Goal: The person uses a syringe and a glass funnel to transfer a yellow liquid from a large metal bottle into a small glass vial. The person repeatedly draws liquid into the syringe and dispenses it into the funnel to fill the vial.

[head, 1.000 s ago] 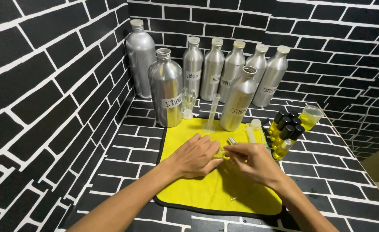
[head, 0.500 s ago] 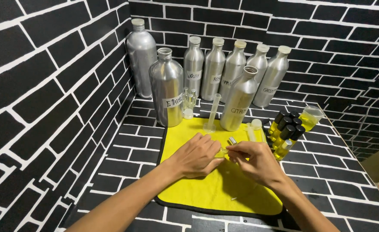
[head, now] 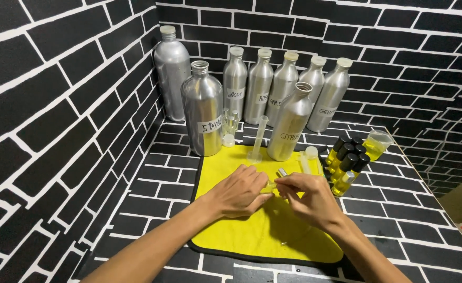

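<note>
brushed metal bottles (head: 203,107), soft yellow cloth (head: 225,230)

A single head-worn camera is looking down and forward from above the person's forearms, facing the back corner where the brick-patterned walls are meeting. It is sitting close enough that the left hand (head: 238,191) and right hand (head: 309,199) are filling the lower middle over the yellow cloth (head: 225,167), whose near edge is falling just above the bottom of the frame, while the row of metal bottles (head: 257,84) along the bench's far edge is standing in the upper half. No second view is sharing the scene.
</note>
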